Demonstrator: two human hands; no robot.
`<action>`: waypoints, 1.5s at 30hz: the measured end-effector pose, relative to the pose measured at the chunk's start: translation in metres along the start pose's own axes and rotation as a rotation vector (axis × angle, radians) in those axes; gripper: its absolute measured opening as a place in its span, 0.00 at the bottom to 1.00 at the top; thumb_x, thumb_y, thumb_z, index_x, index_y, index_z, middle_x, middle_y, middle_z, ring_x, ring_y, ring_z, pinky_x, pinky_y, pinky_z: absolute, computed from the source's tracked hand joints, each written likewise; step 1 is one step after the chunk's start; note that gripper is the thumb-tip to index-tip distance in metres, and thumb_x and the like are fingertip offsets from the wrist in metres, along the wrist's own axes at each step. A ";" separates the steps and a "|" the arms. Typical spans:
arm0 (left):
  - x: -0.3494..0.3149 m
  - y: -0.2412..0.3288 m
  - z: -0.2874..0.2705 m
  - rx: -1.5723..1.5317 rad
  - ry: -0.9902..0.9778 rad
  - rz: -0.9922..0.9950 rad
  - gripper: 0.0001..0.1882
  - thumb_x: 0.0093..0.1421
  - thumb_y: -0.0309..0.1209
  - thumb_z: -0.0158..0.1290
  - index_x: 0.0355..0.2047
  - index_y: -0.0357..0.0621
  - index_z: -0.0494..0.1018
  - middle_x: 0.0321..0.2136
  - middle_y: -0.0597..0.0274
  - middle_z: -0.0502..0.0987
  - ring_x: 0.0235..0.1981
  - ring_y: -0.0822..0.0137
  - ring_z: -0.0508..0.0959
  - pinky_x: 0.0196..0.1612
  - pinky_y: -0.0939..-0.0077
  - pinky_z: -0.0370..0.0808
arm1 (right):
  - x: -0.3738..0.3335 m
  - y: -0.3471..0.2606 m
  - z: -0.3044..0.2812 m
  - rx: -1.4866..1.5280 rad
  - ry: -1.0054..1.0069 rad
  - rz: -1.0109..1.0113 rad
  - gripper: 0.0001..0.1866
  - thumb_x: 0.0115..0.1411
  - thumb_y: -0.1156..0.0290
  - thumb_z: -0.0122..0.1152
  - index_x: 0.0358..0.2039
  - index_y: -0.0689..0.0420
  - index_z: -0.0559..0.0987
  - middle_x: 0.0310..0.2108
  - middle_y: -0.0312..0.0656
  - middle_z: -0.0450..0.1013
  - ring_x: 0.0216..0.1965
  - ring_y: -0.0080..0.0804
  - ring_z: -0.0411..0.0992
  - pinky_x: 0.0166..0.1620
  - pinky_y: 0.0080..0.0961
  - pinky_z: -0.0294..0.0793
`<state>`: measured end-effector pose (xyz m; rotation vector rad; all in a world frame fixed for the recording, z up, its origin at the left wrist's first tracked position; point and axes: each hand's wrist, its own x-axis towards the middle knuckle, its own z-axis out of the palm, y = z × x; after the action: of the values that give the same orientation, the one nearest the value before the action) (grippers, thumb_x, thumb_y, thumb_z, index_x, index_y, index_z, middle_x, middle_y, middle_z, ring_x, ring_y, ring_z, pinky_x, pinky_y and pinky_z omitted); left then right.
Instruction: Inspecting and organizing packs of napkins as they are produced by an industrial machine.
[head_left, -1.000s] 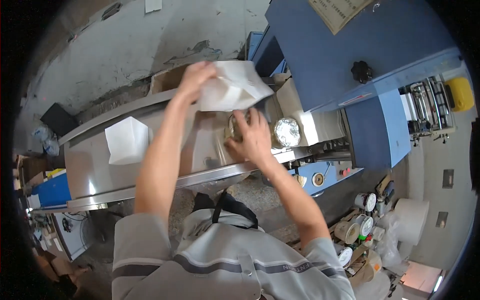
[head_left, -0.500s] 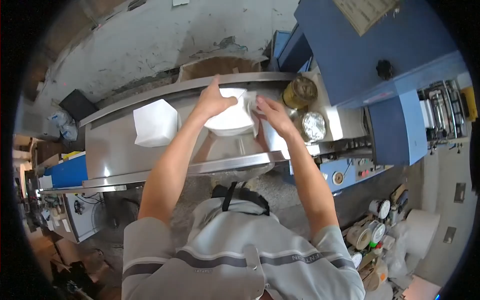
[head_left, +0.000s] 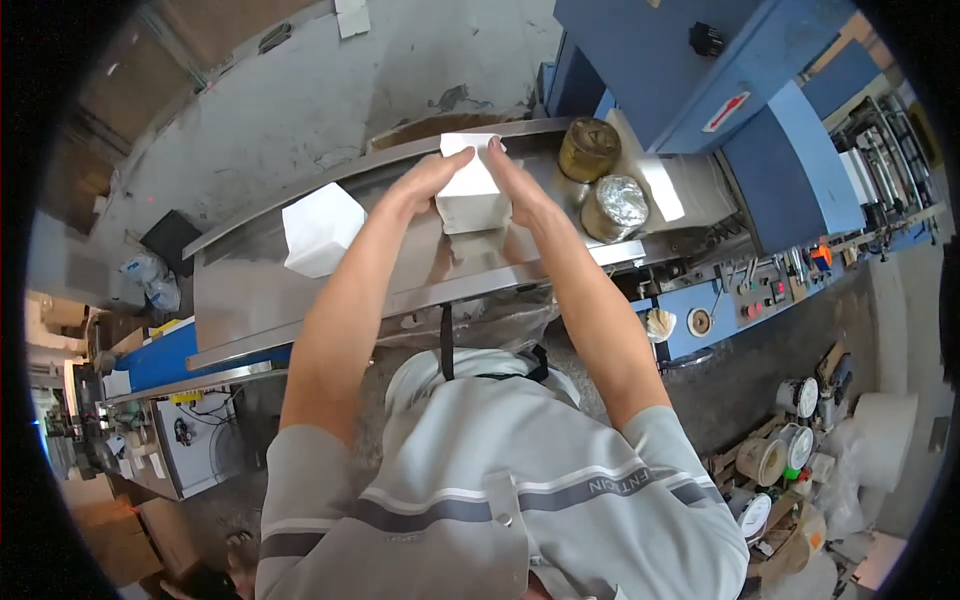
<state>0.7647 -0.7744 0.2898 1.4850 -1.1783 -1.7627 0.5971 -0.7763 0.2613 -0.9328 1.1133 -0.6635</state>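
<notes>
A neat stack of white paper (head_left: 474, 190) stands on the steel table, squeezed between my two palms. On its left side lies my left hand (head_left: 428, 182), with the thumb over the top sheet. My right hand (head_left: 516, 186) presses the opposite side, its thumb near the top edge. The front face of the stack shows many sheet edges, and its reflection falls on the shiny steel. Left of my left forearm, a second white paper stack (head_left: 322, 230) sits by itself on the table.
The steel table (head_left: 240, 310) has raised rims. Right of my hands stand a gold tin (head_left: 590, 150) and a foil-topped tin (head_left: 615, 208). A blue machine (head_left: 640, 60) rises at the far right, with a control panel (head_left: 750, 300) nearer me. Behind the table is a cardboard box (head_left: 420, 130).
The loose, skewed sheets between my hands are now a squared stack. My right hand has come in against its side, and both hands press it. The view has shifted slightly.
</notes>
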 end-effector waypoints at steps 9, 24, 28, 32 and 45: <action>-0.023 0.025 0.005 0.039 -0.122 0.046 0.30 0.66 0.49 0.53 0.61 0.44 0.65 0.54 0.57 0.74 0.52 0.59 0.77 0.49 0.52 0.78 | -0.033 -0.012 -0.015 0.309 -0.170 -0.180 0.39 0.67 0.34 0.40 0.66 0.52 0.65 0.63 0.43 0.66 0.63 0.41 0.64 0.63 0.43 0.62; -0.054 0.028 0.004 0.090 -0.082 0.097 0.32 0.66 0.52 0.51 0.59 0.39 0.66 0.53 0.57 0.75 0.50 0.63 0.78 0.49 0.57 0.79 | -0.065 -0.020 -0.006 0.367 -0.211 -0.246 0.38 0.69 0.36 0.37 0.65 0.54 0.65 0.61 0.44 0.68 0.61 0.42 0.67 0.61 0.43 0.67; -0.056 0.028 0.001 0.116 -0.051 0.105 0.33 0.66 0.53 0.51 0.59 0.38 0.67 0.53 0.56 0.75 0.50 0.63 0.78 0.50 0.57 0.78 | -0.063 -0.019 -0.005 0.382 -0.242 -0.253 0.38 0.69 0.37 0.37 0.65 0.55 0.64 0.61 0.44 0.67 0.61 0.42 0.67 0.61 0.42 0.66; -0.053 0.027 -0.002 0.116 -0.026 0.098 0.32 0.67 0.52 0.50 0.59 0.38 0.68 0.52 0.56 0.75 0.49 0.62 0.78 0.49 0.57 0.78 | -0.062 -0.020 -0.006 0.384 -0.223 -0.241 0.38 0.69 0.37 0.37 0.65 0.54 0.64 0.61 0.44 0.67 0.61 0.42 0.66 0.61 0.43 0.66; -0.011 0.006 -0.021 0.239 0.055 0.260 0.23 0.55 0.29 0.50 0.50 0.31 0.72 0.44 0.53 0.78 0.42 0.62 0.79 0.43 0.64 0.77 | -0.038 -0.017 -0.008 0.325 -0.242 -0.166 0.38 0.67 0.37 0.46 0.65 0.56 0.66 0.61 0.45 0.68 0.61 0.39 0.66 0.62 0.40 0.65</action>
<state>0.7865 -0.7732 0.2999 1.4247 -1.5201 -1.4392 0.5772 -0.7549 0.2922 -0.8047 0.6929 -0.8161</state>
